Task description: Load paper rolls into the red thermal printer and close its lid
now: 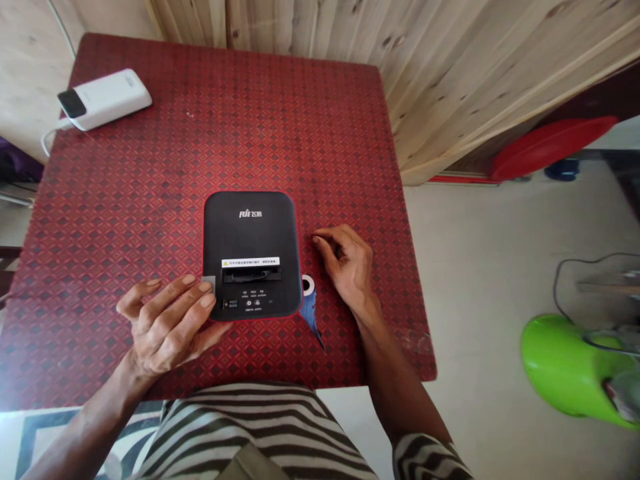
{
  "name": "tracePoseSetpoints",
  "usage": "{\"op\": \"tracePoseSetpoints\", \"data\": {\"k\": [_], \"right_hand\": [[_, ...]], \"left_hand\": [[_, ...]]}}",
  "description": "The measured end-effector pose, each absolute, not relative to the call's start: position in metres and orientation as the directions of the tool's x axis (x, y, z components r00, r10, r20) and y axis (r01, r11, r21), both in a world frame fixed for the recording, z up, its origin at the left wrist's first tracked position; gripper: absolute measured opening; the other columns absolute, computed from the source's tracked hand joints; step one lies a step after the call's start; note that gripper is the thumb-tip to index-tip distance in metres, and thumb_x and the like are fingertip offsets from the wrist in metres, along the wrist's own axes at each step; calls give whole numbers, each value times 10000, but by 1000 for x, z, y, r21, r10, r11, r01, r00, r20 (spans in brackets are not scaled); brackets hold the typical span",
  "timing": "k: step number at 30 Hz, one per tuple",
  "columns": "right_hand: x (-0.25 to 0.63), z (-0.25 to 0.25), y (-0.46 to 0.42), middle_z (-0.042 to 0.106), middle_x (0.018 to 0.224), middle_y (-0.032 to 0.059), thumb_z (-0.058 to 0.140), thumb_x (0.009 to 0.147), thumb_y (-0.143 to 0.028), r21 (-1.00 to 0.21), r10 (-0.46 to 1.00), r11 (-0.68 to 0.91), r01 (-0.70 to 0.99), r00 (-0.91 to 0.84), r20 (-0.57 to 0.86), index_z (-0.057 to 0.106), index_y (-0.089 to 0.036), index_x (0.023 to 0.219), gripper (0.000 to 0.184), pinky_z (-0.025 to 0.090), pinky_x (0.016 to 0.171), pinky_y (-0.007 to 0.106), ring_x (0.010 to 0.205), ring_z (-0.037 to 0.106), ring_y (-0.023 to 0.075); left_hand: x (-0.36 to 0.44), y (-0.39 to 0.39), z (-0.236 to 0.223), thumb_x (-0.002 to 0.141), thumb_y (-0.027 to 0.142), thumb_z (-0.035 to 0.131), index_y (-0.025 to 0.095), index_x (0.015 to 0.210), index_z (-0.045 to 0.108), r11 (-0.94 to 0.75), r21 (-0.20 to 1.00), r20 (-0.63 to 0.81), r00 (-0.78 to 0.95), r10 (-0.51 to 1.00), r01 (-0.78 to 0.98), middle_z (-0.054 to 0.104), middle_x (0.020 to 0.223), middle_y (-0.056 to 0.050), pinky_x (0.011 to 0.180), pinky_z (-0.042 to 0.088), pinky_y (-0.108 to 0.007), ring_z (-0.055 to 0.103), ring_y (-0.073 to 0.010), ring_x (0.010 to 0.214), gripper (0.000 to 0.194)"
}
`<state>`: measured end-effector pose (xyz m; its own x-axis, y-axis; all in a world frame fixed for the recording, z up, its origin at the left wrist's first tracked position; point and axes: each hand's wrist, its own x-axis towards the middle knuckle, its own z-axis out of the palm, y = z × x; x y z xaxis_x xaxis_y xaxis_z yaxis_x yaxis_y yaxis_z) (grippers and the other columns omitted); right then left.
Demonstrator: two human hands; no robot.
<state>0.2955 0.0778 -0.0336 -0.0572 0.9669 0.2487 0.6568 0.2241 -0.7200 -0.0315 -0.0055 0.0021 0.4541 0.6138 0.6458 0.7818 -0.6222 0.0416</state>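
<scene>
A black receipt printer (250, 233) with a red edge lies on the table, its paper slot and button panel towards me. My left hand (173, 323) grips its lower left corner, fingertips on the top edge and thumb along the near side. A small grey tab (209, 285) shows by those fingertips. To the printer's right, my right hand (347, 263) is closed, thumb and forefinger pinched together; whether anything is between them is hidden. A small white-ended roll (309, 285) with a dark core and a crumpled blue wrapper (311, 317) touches or sits close against the printer's right side.
A red patterned cloth covers the table (240, 133). At its far left corner lies a white power bank (113, 99) with a cable. Wooden panelling (320, 27) stands behind. On the floor to the right are a green bucket (560, 367) and a red basin (550, 147).
</scene>
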Motion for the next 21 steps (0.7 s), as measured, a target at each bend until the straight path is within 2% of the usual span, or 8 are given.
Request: {"op": "tracePoseSetpoints", "data": {"k": [7, 11, 14, 18, 21], "right_hand": [[296, -36, 78, 740, 895, 45, 608, 1012, -301, -710, 964, 228, 666, -54, 259, 757, -229, 992, 167, 531, 689, 344, 719, 629, 180], [296, -36, 78, 738, 895, 45, 612, 1011, -289, -715, 963, 232, 660, -53, 264, 754, -225, 986, 158, 527, 690, 340, 721, 629, 178], [296, -36, 78, 738, 900, 47, 616, 1008, -280, -722, 960, 246, 647, -59, 274, 753, -217, 982, 153, 525, 699, 340, 729, 632, 178], [296, -38, 79, 734, 903, 47, 612, 1011, -292, -726, 963, 236, 646, -58, 262, 751, -218, 984, 159, 523, 706, 342, 733, 628, 179], [297, -38, 80, 727, 884, 43, 619, 1006, -287, -728, 966, 231, 645, -62, 252, 752, -215, 977, 154, 524, 708, 341, 731, 633, 178]], "left_hand": [[-27, -5, 2, 755, 450, 916, 326, 1258, 599, -590, 25, 639, 441, 630, 807, 774, 1031, 4, 1008, 444, -471, 719, -214, 912, 608], [-25, -6, 6, 796, 415, 897, 323, 1250, 592, -556, 58, 631, 401, 664, 829, 758, 1049, 22, 893, 486, -443, 717, -172, 853, 555], [-24, -5, 6, 839, 393, 865, 354, 1264, 588, -545, 103, 598, 386, 703, 832, 755, 1076, 38, 847, 492, -439, 720, -172, 858, 509], [-23, -1, 1, 758, 406, 938, 290, 1326, 593, -608, 130, 664, 387, 639, 783, 766, 1047, -24, 813, 469, -422, 701, -191, 824, 675], [-22, 1, -1, 727, 407, 960, 279, 1318, 590, -609, 132, 679, 376, 631, 782, 766, 1026, -32, 809, 474, -410, 699, -201, 807, 708]]}}
